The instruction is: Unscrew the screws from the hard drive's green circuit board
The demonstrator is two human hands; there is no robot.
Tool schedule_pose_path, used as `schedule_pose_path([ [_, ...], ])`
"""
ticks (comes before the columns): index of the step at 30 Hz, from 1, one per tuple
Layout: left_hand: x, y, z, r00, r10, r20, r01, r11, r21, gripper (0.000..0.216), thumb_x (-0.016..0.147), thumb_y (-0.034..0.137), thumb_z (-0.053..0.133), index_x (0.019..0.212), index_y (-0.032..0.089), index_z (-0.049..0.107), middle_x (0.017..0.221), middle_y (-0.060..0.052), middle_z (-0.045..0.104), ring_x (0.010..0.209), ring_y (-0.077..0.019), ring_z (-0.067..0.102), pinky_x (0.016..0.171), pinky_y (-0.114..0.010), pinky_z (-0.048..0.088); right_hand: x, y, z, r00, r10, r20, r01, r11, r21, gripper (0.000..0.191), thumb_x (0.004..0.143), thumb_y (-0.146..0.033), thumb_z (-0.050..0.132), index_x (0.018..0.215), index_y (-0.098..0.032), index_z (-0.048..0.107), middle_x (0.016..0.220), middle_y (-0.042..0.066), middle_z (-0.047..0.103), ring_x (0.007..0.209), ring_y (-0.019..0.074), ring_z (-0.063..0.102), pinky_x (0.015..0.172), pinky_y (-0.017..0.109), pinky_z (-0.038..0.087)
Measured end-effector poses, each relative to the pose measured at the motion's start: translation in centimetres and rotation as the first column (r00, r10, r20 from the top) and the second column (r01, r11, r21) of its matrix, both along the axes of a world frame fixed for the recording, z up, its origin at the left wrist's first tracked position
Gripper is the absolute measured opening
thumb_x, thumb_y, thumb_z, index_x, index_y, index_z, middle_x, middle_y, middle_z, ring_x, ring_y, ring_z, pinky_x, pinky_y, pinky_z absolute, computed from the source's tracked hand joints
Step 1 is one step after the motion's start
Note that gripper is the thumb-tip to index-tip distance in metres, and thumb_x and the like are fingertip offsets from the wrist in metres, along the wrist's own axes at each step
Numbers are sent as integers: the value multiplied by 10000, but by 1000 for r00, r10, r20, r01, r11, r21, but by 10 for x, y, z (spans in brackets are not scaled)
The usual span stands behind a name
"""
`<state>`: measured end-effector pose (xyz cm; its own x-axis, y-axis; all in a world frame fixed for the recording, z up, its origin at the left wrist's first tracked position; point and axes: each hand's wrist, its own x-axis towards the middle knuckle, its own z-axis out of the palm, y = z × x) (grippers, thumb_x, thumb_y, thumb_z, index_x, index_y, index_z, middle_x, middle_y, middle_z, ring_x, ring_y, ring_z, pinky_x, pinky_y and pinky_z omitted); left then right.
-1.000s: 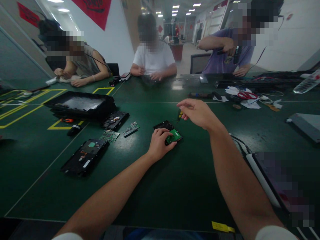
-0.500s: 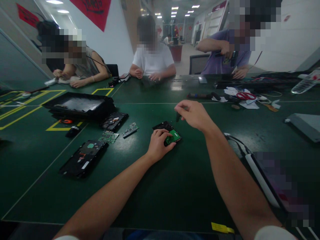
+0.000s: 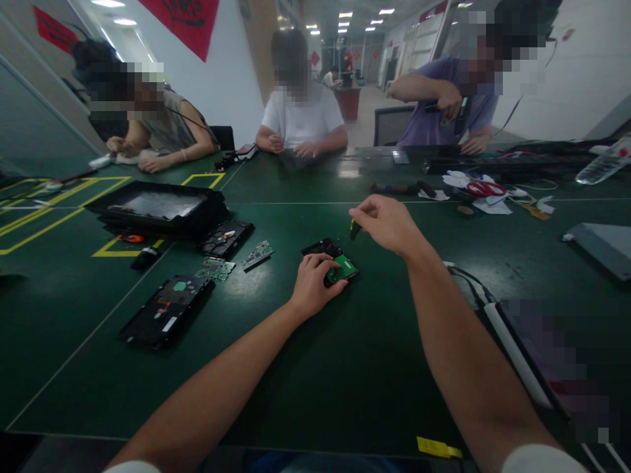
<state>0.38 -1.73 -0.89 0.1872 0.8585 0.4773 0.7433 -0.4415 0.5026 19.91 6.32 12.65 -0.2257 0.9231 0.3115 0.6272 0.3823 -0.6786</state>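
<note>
- Left hand (image 3: 315,286): fingers curled over the near-left edge of a small black hard drive with a green circuit board (image 3: 346,267), holding it flat on the dark green desk (image 3: 345,368).
- Drive position: desk centre, at 1 o'clock from the left hand, touching its fingertips.
- Right hand (image 3: 387,225): raised at 1 o'clock from the drive, thumb and fingertips pinching a short black-and-yellow screwdriver (image 3: 355,228). I cannot tell whether the tip touches the drive.
- At 9 o'clock from the drive, well apart: loose green circuit boards (image 3: 215,268).
</note>
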Motion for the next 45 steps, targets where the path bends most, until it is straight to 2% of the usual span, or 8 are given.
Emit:
schedule_pose_path([
  [2, 0, 0, 0, 1000, -1, 3, 1, 1000, 5, 334, 823, 336, 835, 1120, 244, 714, 1203, -97, 668, 1200, -323, 572, 1050, -539, 490, -1, 1, -2, 1000, 2, -24, -2, 1000, 15, 228, 924, -424, 697, 911, -196, 709, 926, 93, 756, 758, 212, 673, 704, 353, 506],
  [9, 0, 1, -3, 1000, -2, 14, 2, 1000, 8, 338, 812, 342, 841, 1114, 255, 717, 1204, -91, 668, 1208, -323, 569, 1045, -545, 492, 2, 9, -9, 975, 185, -123, -190, 981, -34, 244, 1013, -377, 552, 1017, -209, 729, 867, 51, 727, 677, 168, 650, 645, 311, 505],
  [14, -1, 1, -5, 1000, -11, 15, 11, 1000, 12, 353, 816, 347, 838, 1130, 246, 714, 1205, -94, 665, 1201, -318, 568, 1055, -538, 489, 5, 11, -11, 968, 192, -164, -208, 974, -87, 280, 1016, -267, 494, 1203, -217, 696, 854, 51, 729, 673, 167, 671, 645, 311, 533],
  [23, 1, 0, 1, 1000, -5, 2, 5, 1000, 5, 335, 822, 347, 835, 1116, 245, 710, 1211, -96, 663, 1207, -321, 569, 1056, -535, 489, -2, 7, -9, 994, 45, -101, -46, 999, -11, 194, 900, -399, 710, 940, -210, 719, 996, 92, 767, 791, 213, 682, 677, 346, 542],
  [29, 1, 0, -1, 1000, 0, 6, 0, 1000, 7, 339, 820, 343, 837, 1120, 252, 709, 1212, -95, 665, 1212, -322, 568, 1063, -545, 481, -7, 5, -10, 965, 194, -176, -206, 977, -58, 212, 985, -374, 591, 1083, -227, 709, 1070, 65, 762, 718, 165, 673, 613, 301, 531],
  [35, 0, 1, -3, 1000, 0, 2, 0, 1000, -3, 346, 813, 344, 843, 1122, 269, 708, 1213, -88, 664, 1213, -325, 571, 1053, -551, 487, -2, 3, -6, 965, 188, -185, -212, 970, -118, 280, 1033, -303, 485, 1216, -220, 680, 992, 67, 762, 664, 147, 671, 627, 294, 540],
  [40, 0, 1, -1, 1000, -4, 3, 4, 1000, -13, 347, 817, 343, 839, 1127, 260, 708, 1220, -93, 661, 1215, -322, 568, 1058, -543, 486, 1, 3, -3, 987, 131, -91, -137, 989, -59, 223, 965, -403, 626, 1019, -214, 733, 906, 62, 763, 706, 183, 672, 653, 321, 517],
  [45, 0, 1, -1, 1000, -2, -9, 2, 1000, -8, 343, 818, 346, 838, 1125, 260, 711, 1217, -91, 663, 1219, -325, 567, 1060, -547, 487, -1, 2, -2, 998, 37, -44, -38, 999, -6, 185, 922, -382, 672, 919, -202, 718, 890, 69, 763, 703, 191, 669, 669, 333, 507],
])
